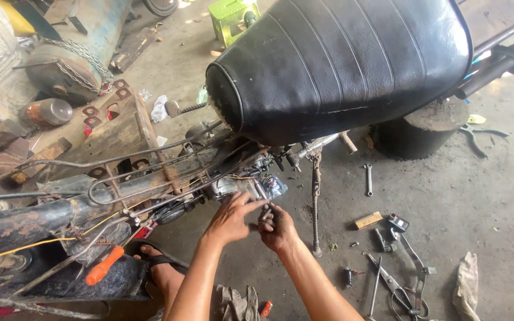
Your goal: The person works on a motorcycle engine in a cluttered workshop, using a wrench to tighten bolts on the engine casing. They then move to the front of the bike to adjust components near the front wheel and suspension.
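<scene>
Your left hand (228, 219) lay half-open, fingers stretched onto the motorcycle's metal part (233, 187) just above it, beneath the black seat (340, 59). Your right hand (276, 227), touching the left, pinched a small metal piece (266, 213); spanners (368, 179) lay on the floor to its right.

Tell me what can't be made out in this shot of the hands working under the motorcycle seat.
Head view only:
- The small metal part between the left hand and right hand: too small, fingers partly cover it.
- The engine area behind the cables, under the black seat: shadowed and cluttered.
- The frame's front end: cut off by the left edge.
- The pliers on the floor: cut off at the bottom edge.
- The foot in a sandal: partly hidden by the left arm.
</scene>
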